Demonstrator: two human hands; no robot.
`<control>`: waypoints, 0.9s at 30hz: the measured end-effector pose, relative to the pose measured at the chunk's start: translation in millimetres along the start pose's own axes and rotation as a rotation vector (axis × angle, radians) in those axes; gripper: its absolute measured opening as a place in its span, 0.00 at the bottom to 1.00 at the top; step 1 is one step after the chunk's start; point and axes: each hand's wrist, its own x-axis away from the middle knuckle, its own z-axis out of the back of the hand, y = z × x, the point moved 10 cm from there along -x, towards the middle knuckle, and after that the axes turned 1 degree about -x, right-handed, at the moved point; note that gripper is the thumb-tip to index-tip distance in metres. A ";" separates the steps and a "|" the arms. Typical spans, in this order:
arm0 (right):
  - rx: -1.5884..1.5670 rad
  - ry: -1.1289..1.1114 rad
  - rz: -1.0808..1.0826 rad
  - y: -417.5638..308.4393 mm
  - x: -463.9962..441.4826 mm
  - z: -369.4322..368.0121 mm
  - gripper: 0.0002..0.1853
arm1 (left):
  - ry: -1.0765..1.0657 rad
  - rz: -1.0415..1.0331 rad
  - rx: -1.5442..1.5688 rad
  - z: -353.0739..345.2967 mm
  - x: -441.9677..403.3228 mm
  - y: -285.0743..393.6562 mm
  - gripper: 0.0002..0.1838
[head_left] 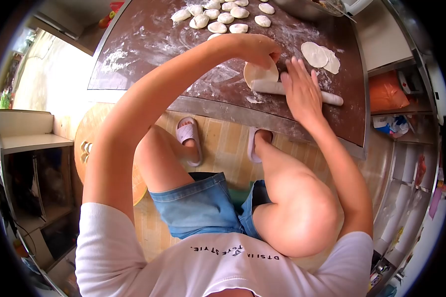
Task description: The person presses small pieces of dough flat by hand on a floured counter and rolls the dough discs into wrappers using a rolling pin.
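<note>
My left hand point(261, 49) reaches across the floury table, its fingers closed on the far edge of a round dough wrapper point(258, 74). The near side of this wrapper lies against a pale rolling pin point(268, 87). Flat on top of the pin rests my right hand point(304, 94), fingers stretched out and palm down. Two thin rolled wrappers point(314, 54) overlap beyond my right hand. Several small floured dough pieces point(225, 18) sit at the far side of the table.
Flour is scattered over the brown table point(148, 54), which has a metal edge. A metal bowl point(307, 7) stands at the far right. Beside my left arm is a round yellow tray point(96, 119) with a few pale pieces. An orange bag point(389, 91) fills a shelf at right.
</note>
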 end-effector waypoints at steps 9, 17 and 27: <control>-0.012 -0.054 0.019 -13.6 33.8 9.2 0.29 | -0.008 -0.057 -0.129 -4.4 -7.4 0.2 0.17; 0.077 0.051 -0.085 16.9 -50.3 -7.8 0.27 | 0.015 -0.010 -0.220 6.4 -0.8 4.9 0.17; 0.097 0.066 -0.026 8.3 -27.2 -5.2 0.28 | 0.025 -0.010 0.002 6.4 -1.0 2.5 0.12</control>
